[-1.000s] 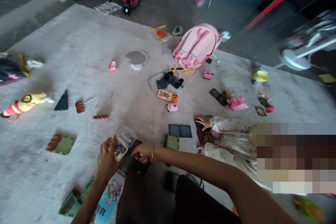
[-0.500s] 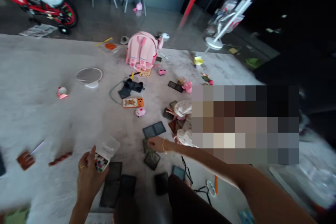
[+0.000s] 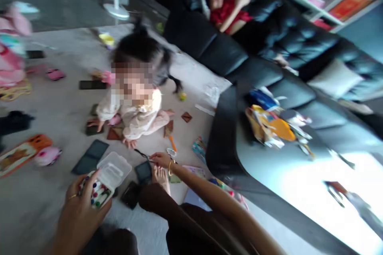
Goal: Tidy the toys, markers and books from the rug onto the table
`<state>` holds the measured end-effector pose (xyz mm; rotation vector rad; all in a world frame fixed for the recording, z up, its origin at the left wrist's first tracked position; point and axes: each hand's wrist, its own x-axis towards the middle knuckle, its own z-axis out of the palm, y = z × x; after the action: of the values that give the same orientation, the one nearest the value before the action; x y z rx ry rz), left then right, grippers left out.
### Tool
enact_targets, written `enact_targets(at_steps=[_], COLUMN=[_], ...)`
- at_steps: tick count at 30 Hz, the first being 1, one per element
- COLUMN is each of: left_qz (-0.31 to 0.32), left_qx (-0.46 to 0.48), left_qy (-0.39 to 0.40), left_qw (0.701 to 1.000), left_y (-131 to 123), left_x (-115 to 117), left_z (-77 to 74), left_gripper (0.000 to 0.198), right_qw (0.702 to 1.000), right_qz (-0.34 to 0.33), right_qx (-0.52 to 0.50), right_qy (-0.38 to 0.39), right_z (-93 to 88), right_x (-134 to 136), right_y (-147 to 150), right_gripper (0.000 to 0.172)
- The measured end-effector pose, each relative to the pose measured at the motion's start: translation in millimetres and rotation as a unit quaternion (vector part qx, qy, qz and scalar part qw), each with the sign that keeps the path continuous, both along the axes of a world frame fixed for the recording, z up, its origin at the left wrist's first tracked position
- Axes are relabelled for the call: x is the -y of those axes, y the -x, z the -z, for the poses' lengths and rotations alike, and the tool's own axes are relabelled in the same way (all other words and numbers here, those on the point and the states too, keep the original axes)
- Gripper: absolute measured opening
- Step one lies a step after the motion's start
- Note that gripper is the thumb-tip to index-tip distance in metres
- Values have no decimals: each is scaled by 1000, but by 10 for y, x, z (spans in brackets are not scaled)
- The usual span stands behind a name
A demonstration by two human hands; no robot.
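My left hand (image 3: 86, 203) is closed around a small clear plastic box (image 3: 100, 191). Its lid (image 3: 115, 168) stands open, and small pieces with white, red, blue and green parts show inside. My right hand (image 3: 161, 160), with a gold bangle at the wrist, reaches low over the floor beside my bare foot (image 3: 160, 177). Its fingers are pinched on a black cord (image 3: 141, 153). A dark square panel (image 3: 143, 172) lies just left of that hand, and a darker one (image 3: 131, 195) sits nearer to me. A pale beaded loop (image 3: 171, 152) rests beyond the fingers.
Another person (image 3: 142, 115) leans on the floor ahead, hands near dark and brown pieces. Toys, including a pink one (image 3: 48, 155), and an orange case (image 3: 25, 153) lie left. A black sofa (image 3: 269, 71) with someone on it and a low table (image 3: 269, 175) holding packets stand right.
The view has swung right, bringing the sofa and table in. My right hand has left the dark green square pieces and now grips the cord. My left hand still holds the box.
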<state>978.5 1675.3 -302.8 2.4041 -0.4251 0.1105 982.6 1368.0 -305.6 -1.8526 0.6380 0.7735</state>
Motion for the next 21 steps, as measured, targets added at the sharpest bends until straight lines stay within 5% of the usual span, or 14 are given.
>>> enact_targets(at_steps=[7,12,16,21], left_qz=[243,323,375,380], left_qx=[51,61,47,43], left_qy=[-63,-105,-125,-105], left_qw=[967,939,917,918], left_y=[-262,-163,22,-10], left_x=[1124,1565,1862,2283], left_z=[0,18,195,241], left_gripper=[72,71,71,75], right_qw=[956,920,910,949], right_qz=[162,275,299,275], right_qx=[1,-39,-13,73], right_qy=[243,276,288,137], right_z=[-15,134,191,86], right_x=[646,1076,1278,1417], right_y=[1579,2620,2875,2565], right_gripper=[51,50,57,36])
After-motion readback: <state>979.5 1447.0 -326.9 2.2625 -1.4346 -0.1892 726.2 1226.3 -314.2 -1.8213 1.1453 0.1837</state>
